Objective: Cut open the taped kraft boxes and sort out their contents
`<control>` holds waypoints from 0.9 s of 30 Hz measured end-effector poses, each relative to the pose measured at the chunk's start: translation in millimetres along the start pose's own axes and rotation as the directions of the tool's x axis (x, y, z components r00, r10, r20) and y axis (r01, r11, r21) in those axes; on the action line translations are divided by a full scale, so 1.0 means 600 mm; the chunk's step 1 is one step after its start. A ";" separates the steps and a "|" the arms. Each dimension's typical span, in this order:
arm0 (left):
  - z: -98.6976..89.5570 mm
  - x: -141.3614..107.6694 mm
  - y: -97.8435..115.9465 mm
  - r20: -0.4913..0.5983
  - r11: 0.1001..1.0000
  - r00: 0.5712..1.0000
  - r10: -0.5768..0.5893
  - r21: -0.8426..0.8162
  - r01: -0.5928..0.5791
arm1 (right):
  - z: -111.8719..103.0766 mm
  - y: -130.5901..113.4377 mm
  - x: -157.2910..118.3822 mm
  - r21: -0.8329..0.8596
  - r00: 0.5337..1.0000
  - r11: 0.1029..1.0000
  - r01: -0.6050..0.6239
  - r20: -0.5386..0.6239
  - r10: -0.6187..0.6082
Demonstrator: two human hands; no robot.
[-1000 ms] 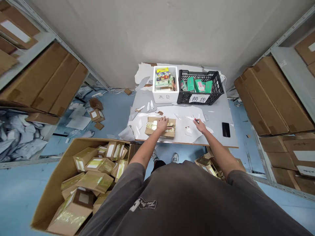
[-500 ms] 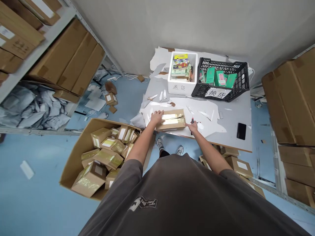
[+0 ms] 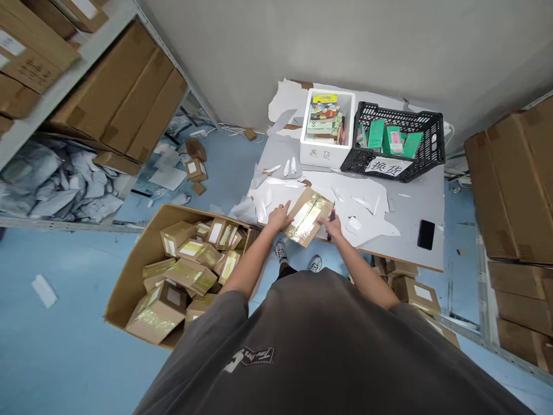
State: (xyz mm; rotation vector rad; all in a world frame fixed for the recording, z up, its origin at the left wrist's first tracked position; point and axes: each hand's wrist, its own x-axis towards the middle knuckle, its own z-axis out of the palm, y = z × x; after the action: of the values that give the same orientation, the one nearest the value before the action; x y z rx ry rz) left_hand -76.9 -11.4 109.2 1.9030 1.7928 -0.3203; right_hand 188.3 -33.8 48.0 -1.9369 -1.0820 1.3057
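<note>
A taped cardboard box [image 3: 307, 214] with a white label lies turned at an angle at the table's front edge, one corner jutting over it. My left hand [image 3: 279, 218] grips its left side, thumb and fingers at the edge. On the right, my right hand [image 3: 330, 226] is closed around a slim red and black box cutter [image 3: 332, 215] that points away from me. Its fingertips also touch the box's right side. A dark lengthwise line runs along the tape on top. White paper scraps [image 3: 363, 203] lie around the box.
Behind stand a white foam bin [image 3: 325, 155] of small packages and a black crate [image 3: 395, 168] of green boxes. A phone [image 3: 425, 234] lies at the table's right. A big carton [image 3: 125, 282] of taped parcels is at my left. Loaded shelves [image 3: 97, 43] flank both sides.
The box has turned clockwise, its near end swinging out past the table edge. Both hands have shifted with it, and the right still holds the box cutter. The view has moved slightly.
</note>
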 end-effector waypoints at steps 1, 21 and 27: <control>-0.012 0.009 -0.007 0.014 0.992 0.993 0.116 0.047 -0.116 | 0.016 0.016 -0.030 0.062 0.998 0.996 -0.062 -0.020 0.063; 0.083 -0.033 0.141 0.131 0.997 0.988 -0.081 0.017 0.079 | 0.042 -0.136 0.218 -0.100 0.928 0.976 0.194 0.340 -0.150; -0.003 0.028 0.091 0.082 0.898 0.931 0.355 0.246 -0.364 | 0.029 -0.135 0.219 -0.111 0.971 0.985 0.131 0.213 -0.105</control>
State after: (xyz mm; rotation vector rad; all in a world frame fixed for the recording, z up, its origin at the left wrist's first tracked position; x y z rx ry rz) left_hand -21.7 3.8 113.3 2.3450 1.3874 -0.4668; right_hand 173.5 120.8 43.2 -1.8221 -1.3889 1.4264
